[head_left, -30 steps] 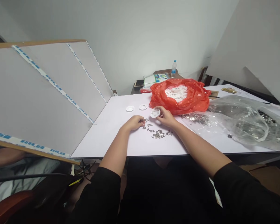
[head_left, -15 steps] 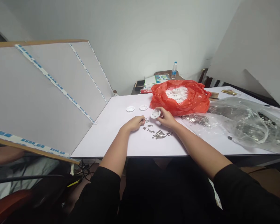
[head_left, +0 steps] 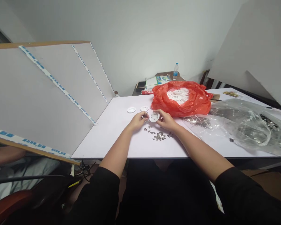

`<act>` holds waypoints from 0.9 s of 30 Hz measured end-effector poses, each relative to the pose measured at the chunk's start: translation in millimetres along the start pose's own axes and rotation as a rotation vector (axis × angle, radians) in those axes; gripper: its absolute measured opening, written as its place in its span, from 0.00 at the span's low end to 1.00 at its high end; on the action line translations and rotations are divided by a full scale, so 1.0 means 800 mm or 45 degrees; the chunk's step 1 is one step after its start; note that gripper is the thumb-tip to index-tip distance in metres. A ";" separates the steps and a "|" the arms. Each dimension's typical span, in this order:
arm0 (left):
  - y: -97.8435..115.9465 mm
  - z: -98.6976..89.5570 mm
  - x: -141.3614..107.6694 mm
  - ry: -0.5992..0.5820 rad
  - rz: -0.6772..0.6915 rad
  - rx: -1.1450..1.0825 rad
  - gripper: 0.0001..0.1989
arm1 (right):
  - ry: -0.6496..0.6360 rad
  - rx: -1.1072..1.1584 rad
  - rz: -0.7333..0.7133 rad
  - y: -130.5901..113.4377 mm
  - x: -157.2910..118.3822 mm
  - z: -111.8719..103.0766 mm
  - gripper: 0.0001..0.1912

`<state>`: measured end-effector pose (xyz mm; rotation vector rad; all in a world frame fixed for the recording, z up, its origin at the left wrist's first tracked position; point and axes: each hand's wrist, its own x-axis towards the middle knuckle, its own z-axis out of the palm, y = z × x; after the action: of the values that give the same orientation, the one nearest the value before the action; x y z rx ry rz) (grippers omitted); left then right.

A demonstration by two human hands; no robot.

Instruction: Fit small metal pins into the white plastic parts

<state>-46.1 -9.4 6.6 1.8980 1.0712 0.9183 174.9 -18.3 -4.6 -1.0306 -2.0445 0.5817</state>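
Observation:
My right hand [head_left: 166, 120] grips a round white plastic disc [head_left: 154, 117] by its right side, tilted up above the table. Close to the disc's left edge, my left hand [head_left: 139, 120] is pinched; a small dark piece seems to be between its fingertips, too tiny to make out. Below both hands lies a loose pile of small metal pieces [head_left: 159, 135], with a few scattered toward the left hand. Two more white discs rest flat behind the hands, one at the left [head_left: 131, 110] and one partly behind my left hand [head_left: 144, 108].
A red plastic bag [head_left: 194, 106] full of white discs sits behind my right hand. Clear bags [head_left: 243, 125] of metal parts cover the table's right side. A grey panel [head_left: 61, 72] stands left. A bottle [head_left: 175, 71] is at the back; a person's arm [head_left: 8, 155] shows lower left.
My left hand has moved slightly up and right to the disc. The disc has shifted a little left and down, and its face is turned more toward the camera.

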 end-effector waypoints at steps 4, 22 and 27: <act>0.006 0.003 -0.006 -0.045 -0.074 -0.079 0.20 | -0.021 -0.077 -0.107 -0.002 0.000 -0.001 0.30; -0.004 -0.002 -0.007 -0.060 -0.062 -0.081 0.40 | -0.085 -0.361 -0.275 -0.022 -0.005 -0.005 0.25; -0.005 -0.004 -0.009 -0.106 -0.030 -0.089 0.42 | -0.123 -0.405 -0.272 -0.025 -0.006 -0.005 0.23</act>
<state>-53.2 -13.8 2.6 1.8463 0.9975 0.8456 170.5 -33.2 9.6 -0.9575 -2.3479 0.2019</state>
